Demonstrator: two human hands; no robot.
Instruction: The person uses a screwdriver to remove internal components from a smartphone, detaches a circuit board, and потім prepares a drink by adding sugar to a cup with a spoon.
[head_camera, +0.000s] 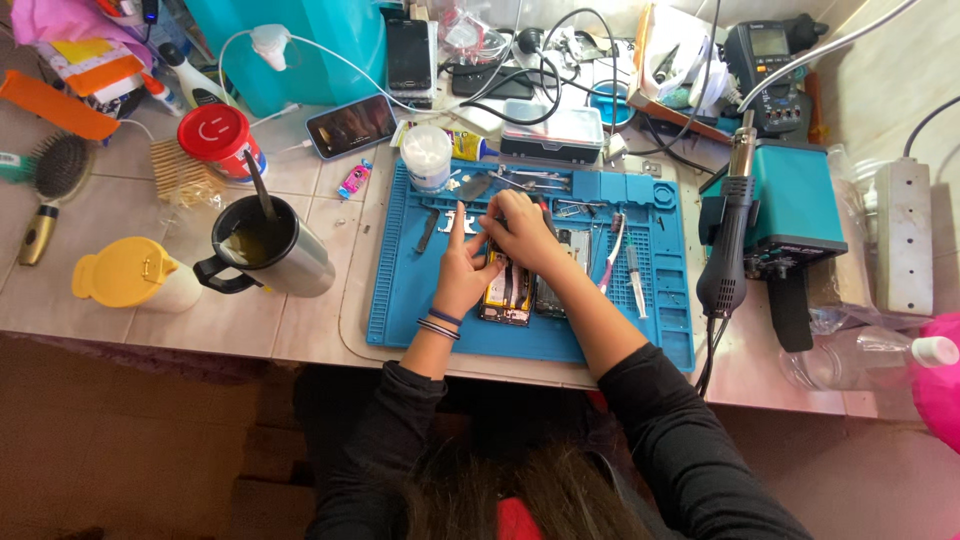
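I see two bare hands meeting over an opened phone (508, 290) on a blue repair mat (400, 300). The phone lies directly under both hands, its long axis running away from the body. My right hand (520, 228) pinches a thin tool, grip narrow, at the phone's far end. My left hand (462, 268) steadies the phone's left edge, forefinger raised. Right of the grip lies a syringe (633, 280); left, a steel mug (268, 248). The tiled tabletop (120, 200) is cluttered.
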